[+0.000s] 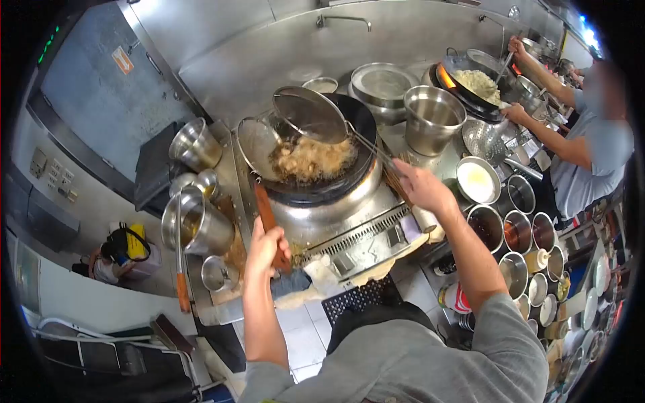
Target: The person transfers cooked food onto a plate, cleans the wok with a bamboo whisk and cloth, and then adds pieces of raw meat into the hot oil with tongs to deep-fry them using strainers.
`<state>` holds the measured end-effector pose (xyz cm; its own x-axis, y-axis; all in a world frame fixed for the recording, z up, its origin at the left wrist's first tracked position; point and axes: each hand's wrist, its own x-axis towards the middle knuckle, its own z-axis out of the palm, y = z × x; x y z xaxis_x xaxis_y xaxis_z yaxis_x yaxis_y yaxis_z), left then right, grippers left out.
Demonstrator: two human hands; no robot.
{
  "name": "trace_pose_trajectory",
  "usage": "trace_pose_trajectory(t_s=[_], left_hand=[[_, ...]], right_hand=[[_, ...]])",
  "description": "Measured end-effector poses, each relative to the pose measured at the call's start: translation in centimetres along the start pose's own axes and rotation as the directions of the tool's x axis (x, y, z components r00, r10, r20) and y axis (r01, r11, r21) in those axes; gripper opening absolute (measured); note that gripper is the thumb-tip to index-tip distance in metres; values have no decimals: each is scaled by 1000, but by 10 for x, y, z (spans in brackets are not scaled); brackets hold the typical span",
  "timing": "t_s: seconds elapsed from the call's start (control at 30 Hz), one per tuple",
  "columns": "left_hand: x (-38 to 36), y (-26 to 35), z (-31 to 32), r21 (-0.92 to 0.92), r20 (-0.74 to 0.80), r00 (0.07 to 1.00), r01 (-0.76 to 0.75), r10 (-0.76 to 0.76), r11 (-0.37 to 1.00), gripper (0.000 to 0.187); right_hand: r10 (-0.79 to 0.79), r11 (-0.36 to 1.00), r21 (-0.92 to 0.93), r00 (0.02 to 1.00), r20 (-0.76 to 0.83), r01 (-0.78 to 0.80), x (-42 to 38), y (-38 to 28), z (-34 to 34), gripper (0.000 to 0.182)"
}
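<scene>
My left hand (266, 246) is wrapped round the wooden handle of a wire strainer (256, 140), whose round basket dips into the left side of the wok (363, 117). Bubbling oil with browned food pieces (312, 160) fills the wok's middle. The long metal handle of a wide, round skimmer (310, 115) is gripped in my right hand (423, 185). That skimmer's bowl hangs tilted above the food and hides part of it. Whether the bowl is fine mesh or solid metal is hard to tell.
Steel pots (195, 221) stand left of the wok, a tall pot (435, 117) to its right. A bowl of pale liquid (478, 180) and several seasoning containers (517, 232) lie further right. A co-worker (591, 144) works at a second wok (474, 87). Another person (107, 262) is low at the left.
</scene>
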<state>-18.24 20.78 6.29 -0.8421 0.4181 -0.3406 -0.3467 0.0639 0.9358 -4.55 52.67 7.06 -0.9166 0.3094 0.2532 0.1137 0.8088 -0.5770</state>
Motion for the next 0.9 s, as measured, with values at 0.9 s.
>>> trace_pose_trajectory(t_s=[0.9], left_hand=[[-19,-41,-6,989,132,933,-100,335,-110,74]], right_hand=[[465,39,971,865,191,-236,-44,161,-96,48]])
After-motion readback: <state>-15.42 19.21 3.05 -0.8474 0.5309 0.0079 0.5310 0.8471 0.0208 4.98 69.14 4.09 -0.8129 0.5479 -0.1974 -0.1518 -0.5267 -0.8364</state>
